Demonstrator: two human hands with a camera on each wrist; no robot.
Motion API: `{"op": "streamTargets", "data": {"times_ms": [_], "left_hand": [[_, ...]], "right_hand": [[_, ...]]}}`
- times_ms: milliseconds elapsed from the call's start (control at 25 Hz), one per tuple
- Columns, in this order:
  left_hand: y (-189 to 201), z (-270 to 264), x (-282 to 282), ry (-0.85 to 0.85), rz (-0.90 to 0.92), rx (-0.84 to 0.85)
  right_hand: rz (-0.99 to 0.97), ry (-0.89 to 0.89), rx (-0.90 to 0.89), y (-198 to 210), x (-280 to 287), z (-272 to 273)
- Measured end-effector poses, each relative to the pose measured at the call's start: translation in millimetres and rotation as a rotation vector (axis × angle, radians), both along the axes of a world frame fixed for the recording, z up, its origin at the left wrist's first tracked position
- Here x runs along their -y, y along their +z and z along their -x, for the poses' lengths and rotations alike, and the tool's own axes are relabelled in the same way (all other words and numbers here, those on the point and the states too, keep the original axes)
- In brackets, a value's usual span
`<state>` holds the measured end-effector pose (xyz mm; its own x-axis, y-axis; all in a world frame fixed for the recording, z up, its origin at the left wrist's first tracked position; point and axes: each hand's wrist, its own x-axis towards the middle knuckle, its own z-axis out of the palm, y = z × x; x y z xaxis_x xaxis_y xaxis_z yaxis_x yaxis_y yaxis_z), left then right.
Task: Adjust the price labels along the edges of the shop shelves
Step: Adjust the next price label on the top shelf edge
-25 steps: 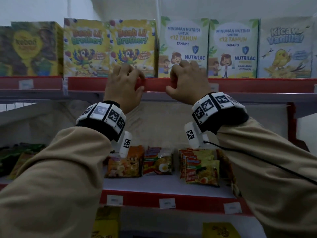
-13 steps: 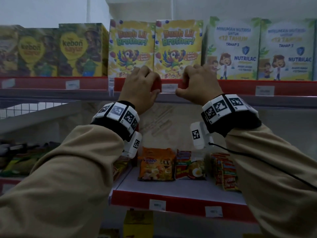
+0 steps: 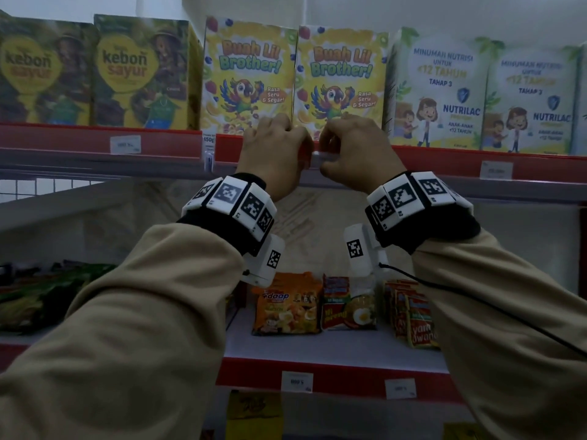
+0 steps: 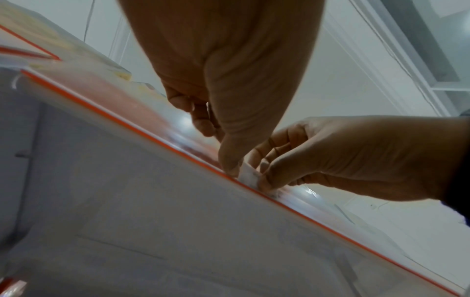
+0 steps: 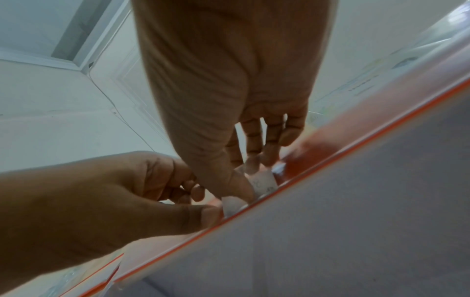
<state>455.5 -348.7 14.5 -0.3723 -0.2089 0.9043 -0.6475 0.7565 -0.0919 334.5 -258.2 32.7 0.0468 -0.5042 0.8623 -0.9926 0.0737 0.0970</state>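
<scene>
Both hands are on one small white paper price label (image 5: 262,185) at the red front edge of the top shelf (image 3: 444,158): left hand (image 3: 273,154) and right hand (image 3: 354,150) each pinch an end. Pulling unevenly could probably crease or tear it, or pop it from the strip.

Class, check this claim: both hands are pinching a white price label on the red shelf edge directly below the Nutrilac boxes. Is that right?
Not quite. The head view shows the left hand and right hand pinching the price label on the red shelf edge below the Buah Lil Brother boxes, not the Nutrilac ones.
</scene>
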Motion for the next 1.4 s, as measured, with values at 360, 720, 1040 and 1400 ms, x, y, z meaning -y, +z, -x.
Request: {"op": "streamTargets", "data": {"times_ms": [360,720,1040,1400], "left_hand": [[-9.0,-0.1,6.5,-0.100,0.045,-0.082],[-6.2,-2.7,12.8,-0.261,-0.006,-0.173],[-7.8,-5.6,15.7,-0.380,-0.070,-0.193],[-0.3,-14.0,18.5,-0.441,-0.122,-0.159]], "right_hand": [[-0.123,-0.037,0.080,14.3,-4.6,-5.9],[0.318,0.557,0.635,6.5,-15.2,-5.3],[0.237,0.962,0.994,-25.6,3.7,-22.1],[0.269,0.419,0.540,-15.0,-1.4,3.5]]}}
